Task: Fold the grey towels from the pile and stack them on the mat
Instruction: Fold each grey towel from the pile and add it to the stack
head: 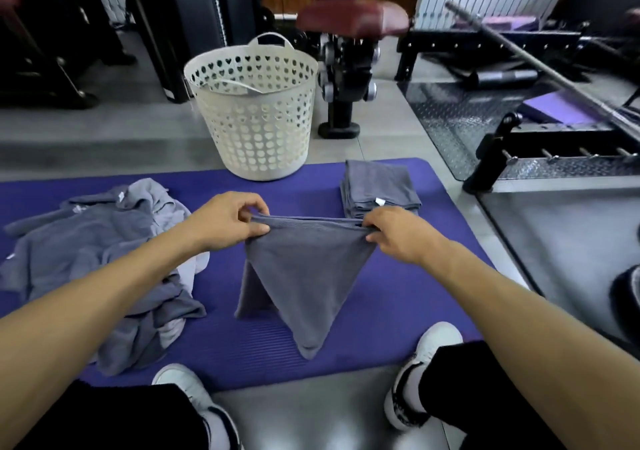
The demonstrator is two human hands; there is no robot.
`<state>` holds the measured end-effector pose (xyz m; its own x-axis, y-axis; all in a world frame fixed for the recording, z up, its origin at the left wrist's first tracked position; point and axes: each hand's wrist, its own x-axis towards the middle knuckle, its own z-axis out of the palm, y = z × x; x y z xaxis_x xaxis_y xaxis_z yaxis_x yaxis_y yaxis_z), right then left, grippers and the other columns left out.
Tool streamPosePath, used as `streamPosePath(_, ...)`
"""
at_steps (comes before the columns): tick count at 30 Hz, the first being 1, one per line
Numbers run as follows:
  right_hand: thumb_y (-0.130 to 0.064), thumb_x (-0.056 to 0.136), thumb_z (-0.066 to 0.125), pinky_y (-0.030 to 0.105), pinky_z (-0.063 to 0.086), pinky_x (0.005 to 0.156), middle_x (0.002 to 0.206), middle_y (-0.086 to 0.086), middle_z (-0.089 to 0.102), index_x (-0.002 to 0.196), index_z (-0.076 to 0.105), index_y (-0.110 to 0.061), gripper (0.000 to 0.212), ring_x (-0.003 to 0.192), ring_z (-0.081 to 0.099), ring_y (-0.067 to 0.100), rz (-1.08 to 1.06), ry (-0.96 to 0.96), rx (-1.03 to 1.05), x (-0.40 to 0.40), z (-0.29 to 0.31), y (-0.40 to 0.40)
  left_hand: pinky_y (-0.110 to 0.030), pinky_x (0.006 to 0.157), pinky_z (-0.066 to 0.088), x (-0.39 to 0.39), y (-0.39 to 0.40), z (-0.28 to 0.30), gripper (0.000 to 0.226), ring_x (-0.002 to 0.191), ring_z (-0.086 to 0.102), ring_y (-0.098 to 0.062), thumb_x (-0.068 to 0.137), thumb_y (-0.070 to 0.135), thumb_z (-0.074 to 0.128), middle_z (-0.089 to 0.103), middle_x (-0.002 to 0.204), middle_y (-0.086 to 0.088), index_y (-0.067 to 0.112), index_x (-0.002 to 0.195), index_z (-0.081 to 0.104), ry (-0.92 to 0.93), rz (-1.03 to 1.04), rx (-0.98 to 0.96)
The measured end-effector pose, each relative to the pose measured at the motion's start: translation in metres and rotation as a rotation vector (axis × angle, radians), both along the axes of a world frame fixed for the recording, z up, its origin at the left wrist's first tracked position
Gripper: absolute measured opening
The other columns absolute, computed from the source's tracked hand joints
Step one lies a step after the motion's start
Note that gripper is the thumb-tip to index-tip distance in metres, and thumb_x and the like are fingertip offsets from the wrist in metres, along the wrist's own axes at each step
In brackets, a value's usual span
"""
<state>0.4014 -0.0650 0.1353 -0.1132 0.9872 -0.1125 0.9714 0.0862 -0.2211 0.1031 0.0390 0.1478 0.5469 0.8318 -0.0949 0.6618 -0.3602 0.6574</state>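
Observation:
A grey towel (pixel 304 276) hangs doubled above the purple mat (pixel 398 294), its top edge stretched between both hands and its lower corners drooping to the mat. My left hand (pixel 228 221) pinches the towel's top left corner. My right hand (pixel 398 233) pinches the top right corner. A loose pile of grey towels (pixel 93 262) lies crumpled on the mat's left side. A neat stack of folded grey towels (pixel 379 186) sits on the mat's far right, just beyond my right hand.
A white perforated laundry basket (pixel 256 117) stands at the mat's far edge. Gym machines and a red padded seat (pixel 353 17) rise behind it. A barbell rack and metal platform (pixel 519 131) lie to the right. My two white shoes rest at the mat's near edge.

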Motion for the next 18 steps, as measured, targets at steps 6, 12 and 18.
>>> streamPosePath(6,-0.015,0.092,0.063,0.04,0.046,0.081,0.084,-0.004,0.058,0.084,0.059,-0.015,0.009,0.084,0.055,0.021,0.068,0.102,0.083,0.003,0.031,0.016,-0.034,0.071,0.051,-0.011,0.003,0.0,0.025,0.072,0.064,-0.018,0.077,0.014,0.081,0.07,0.075,0.0,0.024,0.069,0.06,0.029,0.184,0.14)
streamPosePath(12,-0.009,0.088,0.068,0.024,0.039,0.088,0.105,-0.008,0.052,0.088,0.062,-0.016,0.01,0.094,0.049,0.011,-0.026,0.295,0.341,0.002,0.036,0.026,-0.03,0.065,0.041,-0.007,0.011,0.014,0.021,0.063,0.054,-0.016,0.077,0.015,0.083,0.068,0.073,-0.009,0.016,0.07,0.063,-0.125,0.247,0.043)
streamPosePath(18,-0.015,0.093,0.063,0.016,0.037,0.057,0.07,-0.01,0.056,0.07,0.047,-0.032,0.032,0.064,0.051,0.007,-0.077,0.275,0.227,-0.013,0.043,0.025,-0.039,0.07,0.05,-0.017,0.019,0.012,0.02,0.068,0.06,-0.024,0.078,0.01,0.079,0.071,0.073,-0.009,0.015,0.072,0.061,-0.223,0.422,0.008)
